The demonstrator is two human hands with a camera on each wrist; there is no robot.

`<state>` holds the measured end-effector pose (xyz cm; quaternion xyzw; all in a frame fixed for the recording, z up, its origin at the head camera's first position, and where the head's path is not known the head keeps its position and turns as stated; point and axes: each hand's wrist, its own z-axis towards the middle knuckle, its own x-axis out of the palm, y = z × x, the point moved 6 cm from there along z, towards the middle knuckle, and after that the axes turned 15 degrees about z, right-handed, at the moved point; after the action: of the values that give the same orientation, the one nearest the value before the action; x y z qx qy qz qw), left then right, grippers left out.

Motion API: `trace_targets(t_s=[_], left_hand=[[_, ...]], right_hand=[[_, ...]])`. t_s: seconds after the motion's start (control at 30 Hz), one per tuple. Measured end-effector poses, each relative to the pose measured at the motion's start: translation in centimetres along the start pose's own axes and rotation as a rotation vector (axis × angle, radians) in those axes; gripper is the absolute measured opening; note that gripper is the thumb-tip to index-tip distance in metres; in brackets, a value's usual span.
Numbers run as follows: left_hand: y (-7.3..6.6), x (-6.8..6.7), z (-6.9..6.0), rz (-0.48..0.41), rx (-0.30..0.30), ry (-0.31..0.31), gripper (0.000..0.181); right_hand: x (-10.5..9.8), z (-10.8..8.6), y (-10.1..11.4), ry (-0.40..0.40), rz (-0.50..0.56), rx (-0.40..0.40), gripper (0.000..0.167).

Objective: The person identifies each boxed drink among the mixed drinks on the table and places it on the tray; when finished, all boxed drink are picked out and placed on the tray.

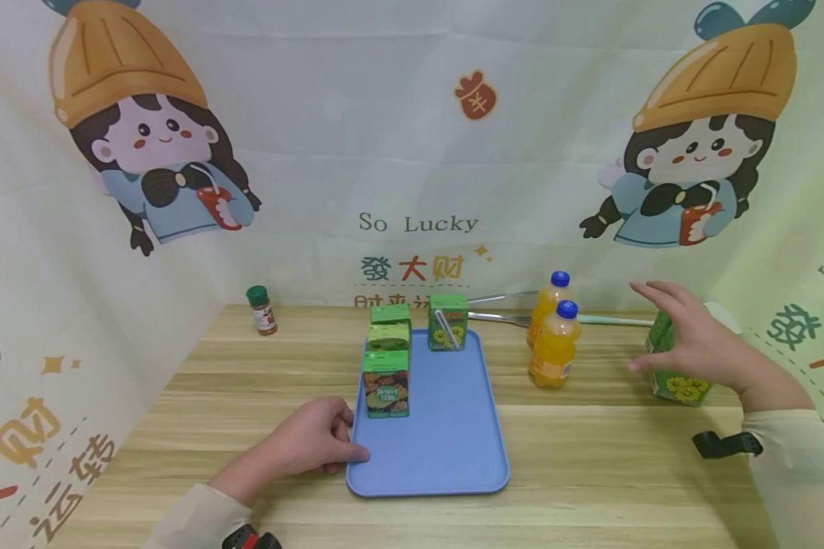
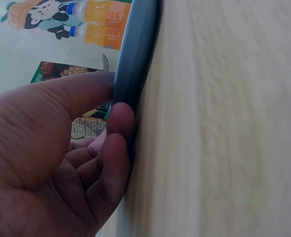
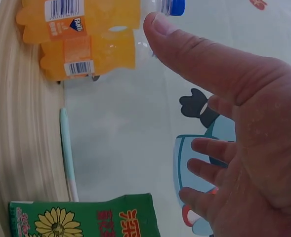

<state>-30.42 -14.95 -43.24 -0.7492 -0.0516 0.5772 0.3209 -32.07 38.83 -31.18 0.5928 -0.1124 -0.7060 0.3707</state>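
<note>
My left hand (image 1: pixel 309 438) pinches the left rim of a blue tray (image 1: pixel 449 435), near its front corner; the left wrist view shows thumb and fingertips at the tray's edge (image 2: pixel 135 54). Three small green boxes (image 1: pixel 387 389) stand in a row along the tray's left side. At its back right is a green juice carton (image 1: pixel 448 320) with a wrapped straw. My right hand (image 1: pixel 707 347) is raised, thumb and fingers spread and holding nothing. Partly hidden behind it is a green sunflower packet (image 1: pixel 683 387), also visible as a packet (image 3: pixel 86 217) in the right wrist view.
Two orange Fanta bottles (image 1: pixel 556 354) with blue caps stand between tray and right hand. Behind them lie metal utensils (image 1: pixel 497 317), one a fork, and a pale green handle (image 1: pixel 614 320). A green-capped spice jar (image 1: pixel 262 311) stands back left. A printed cloth (image 1: pixel 412 152) hangs behind.
</note>
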Motion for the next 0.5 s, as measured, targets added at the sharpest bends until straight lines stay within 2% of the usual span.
trace_targets(t_s=[0.33,0.5], left_hand=[[-0.2,-0.1,-0.1,-0.003,0.002,0.001,0.053],[-0.2,-0.1,-0.2,0.000,0.007,-0.004,0.052]], right_hand=[[-0.2,-1.0,-1.1,-0.021,-0.040,-0.059,0.120],[-0.3,-1.4,-1.6,0.002,-0.052,-0.031,0.119]])
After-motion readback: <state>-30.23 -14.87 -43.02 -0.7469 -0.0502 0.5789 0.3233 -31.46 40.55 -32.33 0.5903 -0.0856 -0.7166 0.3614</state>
